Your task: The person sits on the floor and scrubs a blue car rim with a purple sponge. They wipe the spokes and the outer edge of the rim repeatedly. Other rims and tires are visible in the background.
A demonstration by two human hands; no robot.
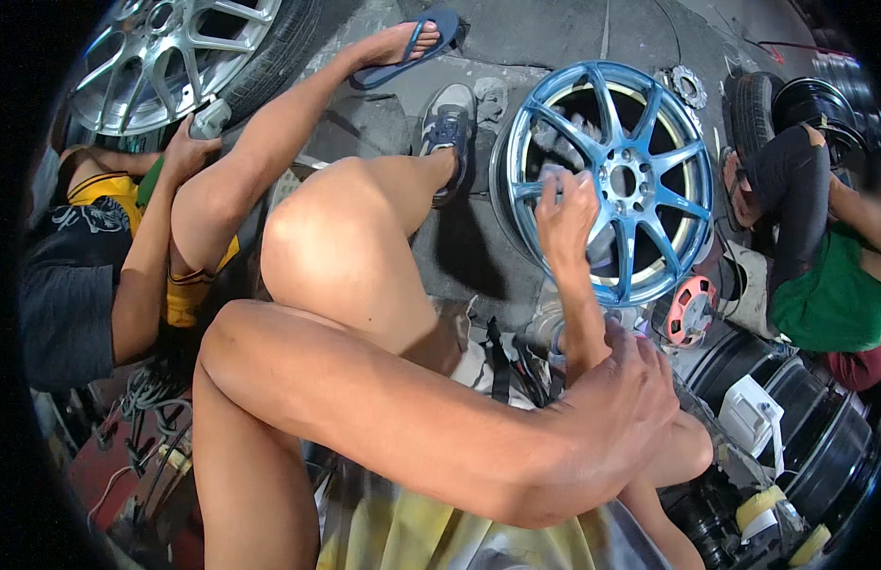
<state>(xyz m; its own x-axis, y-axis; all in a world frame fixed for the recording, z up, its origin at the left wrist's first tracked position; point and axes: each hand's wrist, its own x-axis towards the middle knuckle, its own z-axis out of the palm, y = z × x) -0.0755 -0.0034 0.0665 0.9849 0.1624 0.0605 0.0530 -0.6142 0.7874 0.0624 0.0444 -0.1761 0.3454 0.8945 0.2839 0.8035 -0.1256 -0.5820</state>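
A blue multi-spoke wheel rim (682, 152) leans upright, its spoked face toward me. At its left side my right hand (568, 217) is closed on a small pale pad (552, 179) and touches a left-hand spoke. I cannot tell whether the pad is cloth or abrasive paper. My left arm crosses in front of me from the left. At its end, my left hand (640, 394) is wrapped round my right arm near the elbow. Part of the right forearm is hidden behind that hand.
Left, a co-worker's hand (189, 152) holds a grey object by a silver wheel (141, 71) with a tire. Another person in a green garment (830, 294) sits at right. A red round part (689, 312), a white plastic box (750, 415) and dark rims (815, 418) lie lower right.
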